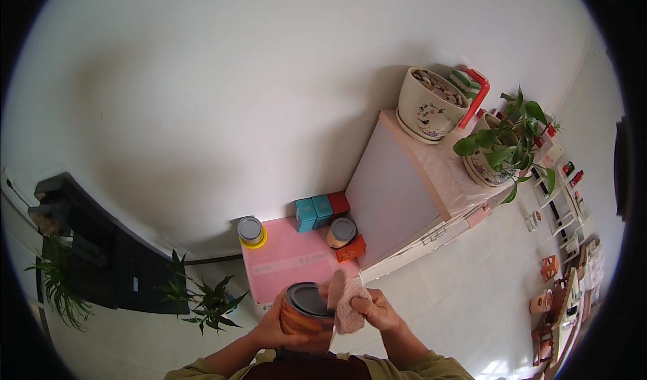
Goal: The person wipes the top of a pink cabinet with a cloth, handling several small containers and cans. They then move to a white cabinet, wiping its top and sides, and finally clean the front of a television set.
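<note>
My left hand (pixel 273 324) is wrapped around the side of a large orange-brown canister (pixel 306 324) with a dark grey lid, held upright close to my body. My right hand (pixel 379 310) grips a folded pink cloth (pixel 350 304), whose upper end is blurred beside the lid's right edge. Whether the cloth touches the canister cannot be made out. Beyond my hands lies a low pink surface (pixel 278 266). On it stand a grey-lidded tin (pixel 250 229) with a yellow base at the left and another grey-lidded tin (pixel 341 232) at the right.
Two teal boxes (pixel 313 212), a dark red box (pixel 339 204) and an orange-red box (pixel 351 248) sit near the white cabinet (pixel 399 198). Potted plants in a cream pot (pixel 432 104) and a leafy pot (pixel 498 152) top the cabinet. A black television (pixel 126 264) and plant (pixel 212 299) stand left.
</note>
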Demonstrator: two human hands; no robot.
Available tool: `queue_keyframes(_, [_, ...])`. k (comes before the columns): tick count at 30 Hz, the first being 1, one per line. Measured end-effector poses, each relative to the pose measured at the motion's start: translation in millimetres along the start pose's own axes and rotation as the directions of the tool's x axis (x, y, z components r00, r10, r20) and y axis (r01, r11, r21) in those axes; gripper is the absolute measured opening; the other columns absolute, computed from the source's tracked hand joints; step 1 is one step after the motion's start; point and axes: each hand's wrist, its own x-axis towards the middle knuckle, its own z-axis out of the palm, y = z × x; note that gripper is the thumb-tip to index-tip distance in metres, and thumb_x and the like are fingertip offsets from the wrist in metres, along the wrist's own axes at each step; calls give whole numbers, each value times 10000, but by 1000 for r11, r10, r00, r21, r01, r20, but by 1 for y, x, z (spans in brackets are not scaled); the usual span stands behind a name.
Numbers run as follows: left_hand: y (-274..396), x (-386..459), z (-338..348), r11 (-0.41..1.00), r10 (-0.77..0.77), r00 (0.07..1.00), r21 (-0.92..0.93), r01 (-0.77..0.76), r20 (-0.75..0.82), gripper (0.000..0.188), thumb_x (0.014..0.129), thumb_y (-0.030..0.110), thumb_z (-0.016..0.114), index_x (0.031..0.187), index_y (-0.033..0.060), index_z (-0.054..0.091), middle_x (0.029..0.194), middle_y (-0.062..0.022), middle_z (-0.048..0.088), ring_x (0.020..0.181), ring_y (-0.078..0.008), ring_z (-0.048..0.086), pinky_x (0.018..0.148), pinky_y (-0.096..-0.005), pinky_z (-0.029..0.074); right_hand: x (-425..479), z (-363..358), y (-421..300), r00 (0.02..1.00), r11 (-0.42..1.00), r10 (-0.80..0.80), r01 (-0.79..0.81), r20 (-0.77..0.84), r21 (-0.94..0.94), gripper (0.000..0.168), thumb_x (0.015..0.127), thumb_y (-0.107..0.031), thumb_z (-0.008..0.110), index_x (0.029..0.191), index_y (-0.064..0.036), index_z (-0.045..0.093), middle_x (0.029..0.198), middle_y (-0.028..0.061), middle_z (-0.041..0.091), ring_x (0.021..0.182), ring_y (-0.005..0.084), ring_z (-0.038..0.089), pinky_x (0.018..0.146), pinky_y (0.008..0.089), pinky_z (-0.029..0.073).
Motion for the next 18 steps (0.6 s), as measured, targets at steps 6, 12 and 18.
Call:
queue_keyframes(6, [-10,14,14,990,75,948,-91,-108,-308,1079,542,218,804,1309,24,69,1234,-143,337,1151,-231,362,958,-345,309,10,33,58,937,692,-297,81,-181,-718,432,785,-198,520,1159,-5,419,1295,235,257,1151,381,341,955,382,285])
queue_keyframes(12, [-3,9,1,984,119,975,-111,-142,-188,1074,539,237,801,1303,14,80,1243,-139,323,1182,-231,320,980,-353,272,19,25,52,928,827,72,-261,-366,-498,385,851,-261,434,1141,-7,412,951,189,556,940,346,512,809,365,399])
queue_keyframes(18, [-7,7,-12,974,119,991,-185,-127,-58,1042,544,227,793,1299,8,110,1253,-143,318,1181,-237,326,979,-357,265,32,38,43,880,805,-386,174,-278,-567,412,910,-242,322,1211,37,347,1126,180,489,1034,258,458,908,328,330])
